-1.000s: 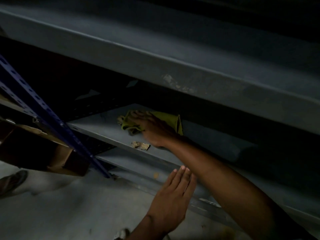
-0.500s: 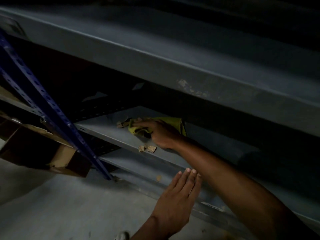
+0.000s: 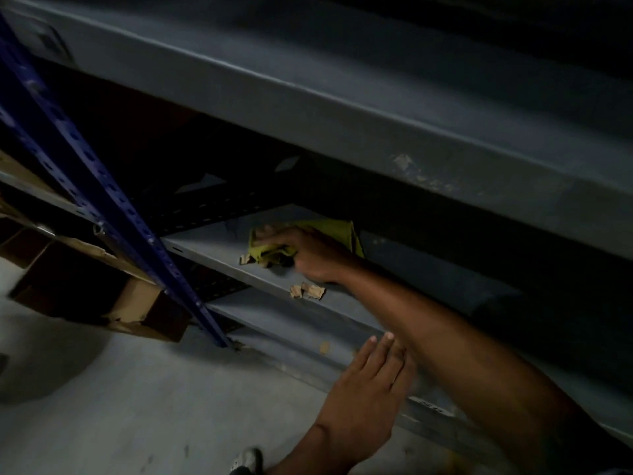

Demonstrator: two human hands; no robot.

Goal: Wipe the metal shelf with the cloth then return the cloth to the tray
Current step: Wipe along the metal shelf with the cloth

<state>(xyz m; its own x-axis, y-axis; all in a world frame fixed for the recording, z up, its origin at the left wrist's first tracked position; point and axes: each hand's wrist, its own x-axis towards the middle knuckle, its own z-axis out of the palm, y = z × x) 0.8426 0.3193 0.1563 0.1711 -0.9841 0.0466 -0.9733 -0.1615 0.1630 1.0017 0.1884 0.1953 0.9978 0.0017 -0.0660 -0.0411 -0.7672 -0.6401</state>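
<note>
A yellow-green cloth (image 3: 337, 231) lies bunched on the lower grey metal shelf (image 3: 205, 243), under a deep upper shelf (image 3: 308, 108). My right hand (image 3: 310, 253) reaches in under that upper shelf and presses down on the cloth, fingers curled over its left part. Small torn cardboard scraps (image 3: 308, 291) lie at the shelf's front edge, just below that hand. My left hand (image 3: 368, 392) rests flat with fingers together against the lowest shelf rail, holding nothing. No tray is in view.
A blue perforated upright (image 3: 113, 214) slants down at the left. A brown cardboard box (image 3: 102, 296) sits behind it on the grey floor (image 3: 137, 406). A shoe tip (image 3: 248, 459) shows at the bottom edge. The shelf's depth is dark.
My right hand has dragged the cloth a little toward the shelf's front, and a cardboard scrap now lies by the cloth's left end. My left hand has stayed on the lower rail.
</note>
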